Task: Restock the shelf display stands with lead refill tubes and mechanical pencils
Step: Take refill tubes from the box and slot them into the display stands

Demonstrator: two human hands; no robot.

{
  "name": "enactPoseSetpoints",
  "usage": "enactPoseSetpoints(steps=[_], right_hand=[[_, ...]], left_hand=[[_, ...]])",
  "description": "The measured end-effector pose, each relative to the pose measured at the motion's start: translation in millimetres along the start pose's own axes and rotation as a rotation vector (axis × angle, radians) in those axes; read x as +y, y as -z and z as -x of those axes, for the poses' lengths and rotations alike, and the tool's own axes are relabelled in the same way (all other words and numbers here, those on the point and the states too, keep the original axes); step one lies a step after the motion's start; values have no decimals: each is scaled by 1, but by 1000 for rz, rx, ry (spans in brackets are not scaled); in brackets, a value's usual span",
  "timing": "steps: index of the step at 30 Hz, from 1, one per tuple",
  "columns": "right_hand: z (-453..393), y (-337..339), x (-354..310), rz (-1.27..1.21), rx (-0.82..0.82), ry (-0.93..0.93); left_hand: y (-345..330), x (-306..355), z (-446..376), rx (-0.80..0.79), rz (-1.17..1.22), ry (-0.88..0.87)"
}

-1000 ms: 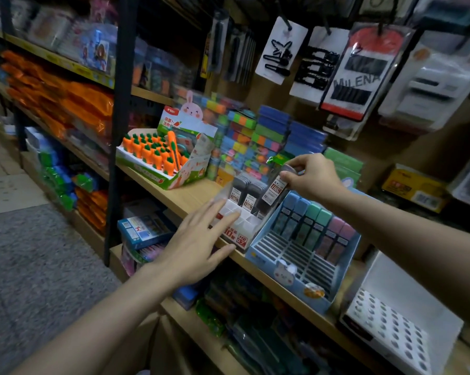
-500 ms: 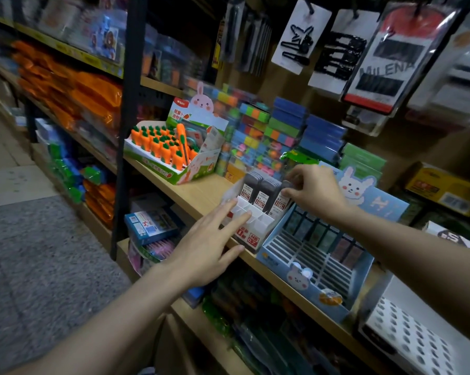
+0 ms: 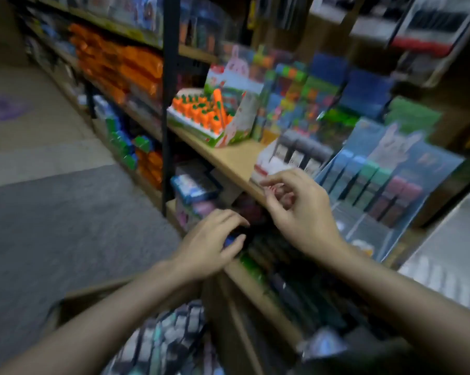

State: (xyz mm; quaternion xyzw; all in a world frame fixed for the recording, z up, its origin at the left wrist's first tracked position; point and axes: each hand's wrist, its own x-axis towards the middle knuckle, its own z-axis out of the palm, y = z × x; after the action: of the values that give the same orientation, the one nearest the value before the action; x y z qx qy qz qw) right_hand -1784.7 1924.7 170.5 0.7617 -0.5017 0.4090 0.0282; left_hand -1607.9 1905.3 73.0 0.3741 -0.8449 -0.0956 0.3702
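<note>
Dark grey lead refill tubes with white labels (image 3: 301, 154) standing upright in a white and red tiered display stand (image 3: 266, 167) on the wooden shelf (image 3: 228, 155), just beside a blue slotted display stand with a rabbit card (image 3: 385, 182) holding pastel tubes. Right hand (image 3: 301, 212) in front of the white stand's lower edge, fingers loosely curled, gripping nothing. Left hand (image 3: 209, 244) lower, below the shelf edge, fingers relaxed and spread, empty. Farther left on the shelf, a box of orange carrot-shaped items (image 3: 209, 115). Everything motion-blurred.
</note>
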Motion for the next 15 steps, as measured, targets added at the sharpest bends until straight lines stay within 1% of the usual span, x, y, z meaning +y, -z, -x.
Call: enactPoseSetpoints(steps=[1, 3, 5, 7, 11, 13, 15], right_hand=[[21, -17, -7, -78, -63, -16], [62, -55, -18, -216, -199, -73], [100, -95, -26, -323, -319, -187], [135, -131, -31, -357, -458, -314], [190, -185, -25, -303, -703, -509], [211, -203, -17, -263, -829, -566], [225, -217, -8, -215, -922, -577]], left_hand=[[-2, -7, 24, -48, -13, 76], [-4, -20, 79, -143, -12, 316], [-8, -28, 135, -150, 19, 607], [-17, -31, 185, -94, 51, 874], [-50, -25, 253, 51, 126, 1256], [-66, -24, 271, 119, 156, 1411], [-78, -26, 280, 144, 145, 1491]])
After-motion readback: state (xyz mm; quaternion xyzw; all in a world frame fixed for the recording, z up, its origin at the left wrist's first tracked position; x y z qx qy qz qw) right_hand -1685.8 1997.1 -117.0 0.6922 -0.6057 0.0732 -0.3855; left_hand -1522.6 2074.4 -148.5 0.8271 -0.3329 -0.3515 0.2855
